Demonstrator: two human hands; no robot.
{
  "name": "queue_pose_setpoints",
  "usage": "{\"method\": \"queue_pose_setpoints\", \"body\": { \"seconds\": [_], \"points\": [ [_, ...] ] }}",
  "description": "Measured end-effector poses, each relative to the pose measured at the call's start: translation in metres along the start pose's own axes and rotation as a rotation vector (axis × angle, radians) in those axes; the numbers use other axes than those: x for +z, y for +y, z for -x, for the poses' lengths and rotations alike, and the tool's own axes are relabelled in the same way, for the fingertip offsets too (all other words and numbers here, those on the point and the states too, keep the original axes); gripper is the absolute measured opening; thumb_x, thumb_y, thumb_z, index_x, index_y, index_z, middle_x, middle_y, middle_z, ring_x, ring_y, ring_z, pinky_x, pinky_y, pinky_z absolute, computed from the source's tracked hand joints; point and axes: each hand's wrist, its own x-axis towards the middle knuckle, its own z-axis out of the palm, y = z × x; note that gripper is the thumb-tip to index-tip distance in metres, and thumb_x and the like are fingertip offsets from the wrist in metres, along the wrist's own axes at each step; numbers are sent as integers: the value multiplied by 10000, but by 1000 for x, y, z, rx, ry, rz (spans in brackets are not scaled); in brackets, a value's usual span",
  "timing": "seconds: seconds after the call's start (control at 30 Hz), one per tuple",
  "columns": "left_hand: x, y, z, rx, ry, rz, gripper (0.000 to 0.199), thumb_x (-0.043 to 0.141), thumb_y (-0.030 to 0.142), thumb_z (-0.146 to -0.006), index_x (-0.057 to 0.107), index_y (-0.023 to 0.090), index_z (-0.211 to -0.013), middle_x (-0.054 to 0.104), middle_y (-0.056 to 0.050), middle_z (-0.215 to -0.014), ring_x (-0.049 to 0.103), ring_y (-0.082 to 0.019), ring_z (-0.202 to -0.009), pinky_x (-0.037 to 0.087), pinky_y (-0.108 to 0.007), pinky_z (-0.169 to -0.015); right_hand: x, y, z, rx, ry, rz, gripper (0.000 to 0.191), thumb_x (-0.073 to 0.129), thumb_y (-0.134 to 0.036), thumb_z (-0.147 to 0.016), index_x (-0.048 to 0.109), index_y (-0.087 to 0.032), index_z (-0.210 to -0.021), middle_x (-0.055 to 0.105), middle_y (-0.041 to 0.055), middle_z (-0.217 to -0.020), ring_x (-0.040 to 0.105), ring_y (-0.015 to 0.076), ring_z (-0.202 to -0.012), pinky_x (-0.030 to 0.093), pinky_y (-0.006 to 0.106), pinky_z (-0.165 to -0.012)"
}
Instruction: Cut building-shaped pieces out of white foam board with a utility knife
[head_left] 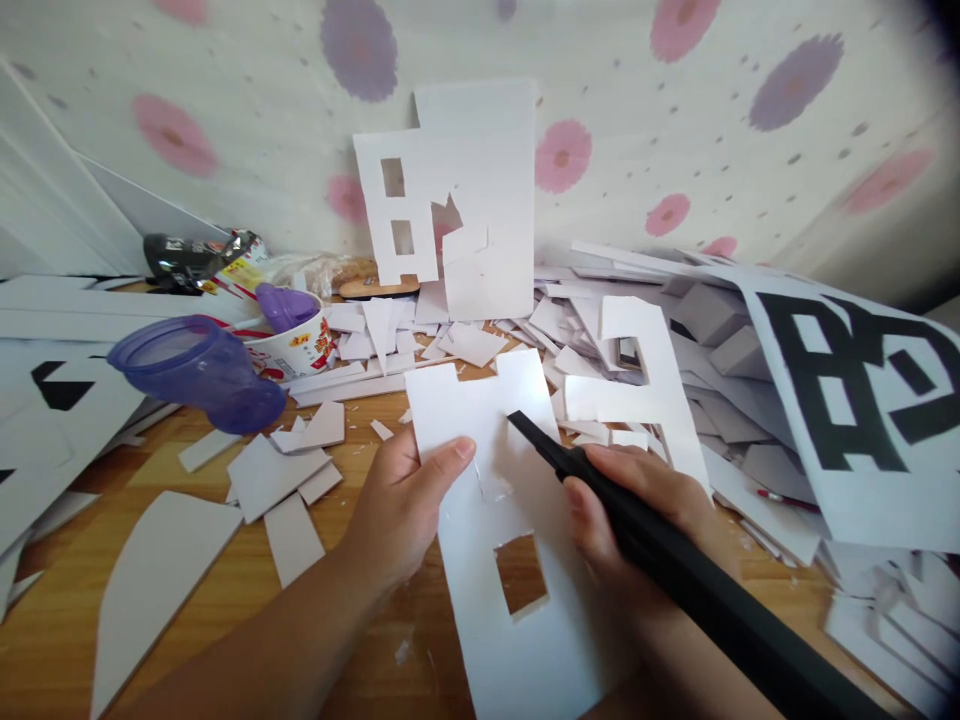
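Observation:
My left hand (409, 490) grips the left edge of a white foam board piece (457, 520), thumb on its face. The board has a notched top edge, a square hole low down and cut lines above that hole. Closed round a long black craft knife (645, 530) is my right hand (652, 490). The knife's dark blade points up and left at the board's upper part; whether its tip touches the surface I cannot tell. Part of the board's right edge is hidden behind the right hand.
Behind stands a larger cut board (491, 150) against flowered wallpaper. White offcuts (285, 470) litter the wooden table (180, 460). At left are a purple translucent boot-shaped cup (195, 370) and a paper tub (292, 345). A sheet with black character shapes (840, 400) leans on the right-hand pile.

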Motion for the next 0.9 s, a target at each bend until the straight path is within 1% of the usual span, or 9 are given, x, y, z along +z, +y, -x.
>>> {"method": "queue_pose_setpoints", "body": {
  "seconds": [0.07,0.17,0.3,0.43,0.5,0.57,0.6,0.73,0.9],
  "points": [
    [0,-1,1,8,40,-36,220,738,370,-789,697,211,-936,743,-40,-861,683,-208,-780,525,-278,-680,-2,3,0,-32,-57,0,265,721,-210,-746,667,-260,-1001,745,20,-848,729,193,-716,616,293,-638],
    [0,0,2,19,83,-41,222,737,371,-790,680,217,-940,745,-36,-901,685,-216,-822,528,-283,-701,-5,3,-4,-102,-147,-45,319,733,-156,-723,668,-236,-1025,748,27,-826,735,200,-700,624,279,-598],
    [0,0,2,11,97,-42,231,740,376,-781,678,212,-931,735,-28,-810,668,-194,-695,514,-266,-614,-4,-2,-8,-143,-56,-60,320,718,-122,-720,665,-232,-1016,740,34,-790,731,213,-684,632,301,-581],
    [0,-1,2,12,116,-30,213,740,378,-778,685,209,-894,714,-11,-731,640,-173,-619,498,-251,-564,1,1,-6,-181,-111,-84,314,707,-118,-719,653,-225,-1009,740,39,-792,724,198,-654,625,290,-555],
    [1,-1,1,9,128,-15,212,746,378,-769,688,206,-877,697,0,-686,618,-162,-571,485,-240,-526,5,5,-3,-201,-68,-99,349,702,-131,-728,638,-238,-1054,739,36,-801,722,198,-667,627,305,-566],
    [2,0,0,19,153,15,199,748,364,-764,691,205,-869,704,1,-697,621,-161,-570,483,-232,-513,7,7,-1,-237,9,-110,388,700,-146,-732,623,-254,-1097,734,22,-790,717,197,-665,628,314,-570],
    [3,1,0,28,167,33,190,749,352,-762,692,204,-866,715,-2,-719,631,-163,-586,489,-230,-519,8,7,0,-251,20,-105,410,708,-141,-724,619,-255,-1107,731,15,-778,716,195,-662,629,313,-576],
    [5,5,-2,32,193,74,184,754,322,-748,692,186,-855,730,-23,-758,663,-185,-649,504,-229,-543,6,3,-1,-281,-23,-106,430,721,-103,-699,618,-232,-1096,723,4,-751,718,186,-652,632,293,-600],
    [4,11,-7,87,278,102,206,755,301,-705,681,171,-846,697,-6,-695,628,-176,-573,493,-244,-516,0,-3,-3,-233,-141,-56,421,711,-104,-705,602,-268,-1077,735,7,-783,726,203,-670,644,347,-625]
  ]
}}
